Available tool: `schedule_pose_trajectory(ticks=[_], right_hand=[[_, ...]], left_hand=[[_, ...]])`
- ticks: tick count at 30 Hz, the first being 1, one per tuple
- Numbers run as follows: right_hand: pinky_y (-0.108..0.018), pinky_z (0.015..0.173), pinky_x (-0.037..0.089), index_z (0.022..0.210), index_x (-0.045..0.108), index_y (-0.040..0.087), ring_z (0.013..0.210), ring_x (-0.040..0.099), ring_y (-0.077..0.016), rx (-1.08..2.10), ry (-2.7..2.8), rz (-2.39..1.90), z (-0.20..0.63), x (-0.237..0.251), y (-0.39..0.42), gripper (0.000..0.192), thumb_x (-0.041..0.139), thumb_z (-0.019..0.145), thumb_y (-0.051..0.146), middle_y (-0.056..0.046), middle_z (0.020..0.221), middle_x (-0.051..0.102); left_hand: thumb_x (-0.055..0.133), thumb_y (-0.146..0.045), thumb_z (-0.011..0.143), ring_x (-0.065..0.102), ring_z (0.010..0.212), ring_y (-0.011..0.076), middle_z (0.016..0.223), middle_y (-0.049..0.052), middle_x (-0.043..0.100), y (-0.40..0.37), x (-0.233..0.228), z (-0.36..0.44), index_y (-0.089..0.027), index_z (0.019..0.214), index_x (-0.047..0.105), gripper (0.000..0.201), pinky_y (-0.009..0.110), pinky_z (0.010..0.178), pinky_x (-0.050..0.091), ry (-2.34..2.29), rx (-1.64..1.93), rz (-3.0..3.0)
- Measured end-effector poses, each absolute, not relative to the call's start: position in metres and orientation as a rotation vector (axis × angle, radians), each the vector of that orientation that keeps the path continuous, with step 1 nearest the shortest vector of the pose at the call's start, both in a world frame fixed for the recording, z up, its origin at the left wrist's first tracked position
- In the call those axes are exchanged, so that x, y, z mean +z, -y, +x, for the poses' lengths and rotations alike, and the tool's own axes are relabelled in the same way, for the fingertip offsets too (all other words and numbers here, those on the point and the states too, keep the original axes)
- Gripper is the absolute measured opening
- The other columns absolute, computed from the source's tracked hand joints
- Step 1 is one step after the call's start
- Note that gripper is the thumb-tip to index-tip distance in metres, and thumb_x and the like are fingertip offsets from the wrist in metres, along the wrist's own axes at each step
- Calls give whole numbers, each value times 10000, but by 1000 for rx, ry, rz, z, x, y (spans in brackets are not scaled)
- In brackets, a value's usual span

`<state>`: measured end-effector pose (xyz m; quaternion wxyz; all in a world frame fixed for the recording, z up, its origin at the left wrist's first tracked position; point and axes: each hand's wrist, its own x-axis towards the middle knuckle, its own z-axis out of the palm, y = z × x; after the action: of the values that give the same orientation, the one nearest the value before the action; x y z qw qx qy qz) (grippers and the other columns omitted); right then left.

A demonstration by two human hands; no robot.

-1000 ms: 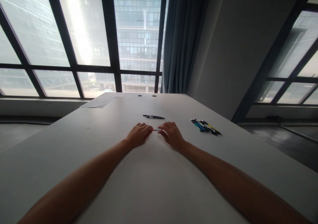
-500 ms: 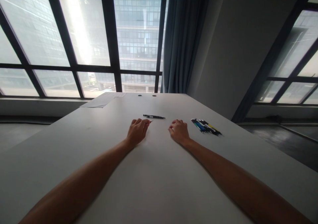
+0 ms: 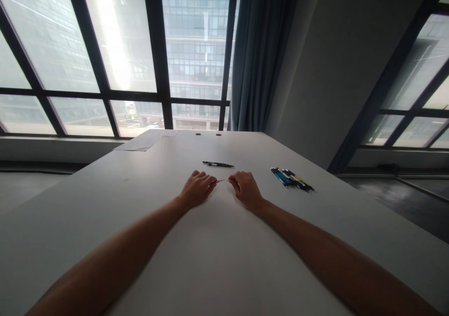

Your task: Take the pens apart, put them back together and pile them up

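Observation:
My left hand (image 3: pixel 198 188) and my right hand (image 3: pixel 246 187) rest knuckles-up on the white table (image 3: pixel 217 260), fingertips almost meeting. Between them runs a thin reddish pen part (image 3: pixel 221 181), pinched at one end by the left fingers and at the other by the right. It is too small to identify further. A black pen (image 3: pixel 217 164) lies just beyond the hands.
A bundle of several pens (image 3: pixel 291 179) lies to the right of my right hand. Sheets of paper (image 3: pixel 147 140) sit at the far left corner, near two cable holes (image 3: pixel 208 134). Windows and a blue curtain (image 3: pixel 257 54) stand behind the table.
Half a second ago the hands were apart, the left one holding the thin part near the black pen. They have come back together toward me, fingertips meeting on the part.

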<state>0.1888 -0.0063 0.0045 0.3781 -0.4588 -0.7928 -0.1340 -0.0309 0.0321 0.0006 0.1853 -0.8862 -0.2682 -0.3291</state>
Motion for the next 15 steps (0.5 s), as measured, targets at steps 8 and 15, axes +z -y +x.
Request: schedule_pose_trajectory(ticks=[8, 15], right_hand=[[-333, 755, 350, 871, 595, 181, 747, 543, -183, -390, 2016, -1154, 187, 5, 6, 166, 469, 950, 253, -50, 795, 637], [-334, 773, 365, 889, 595, 183, 783, 565, -182, -325, 2086, -1065, 185, 4, 8, 135, 485, 948, 234, -44, 822, 654]], left_hand=[[436, -296, 972, 596, 772, 175, 855, 34, 711, -31, 3, -30, -193, 953, 622, 214, 341, 750, 374, 709, -919, -2523], [447, -283, 968, 593, 759, 168, 835, 26, 703, -30, 4, -30, -191, 958, 620, 196, 329, 743, 385, 637, -930, -2527]])
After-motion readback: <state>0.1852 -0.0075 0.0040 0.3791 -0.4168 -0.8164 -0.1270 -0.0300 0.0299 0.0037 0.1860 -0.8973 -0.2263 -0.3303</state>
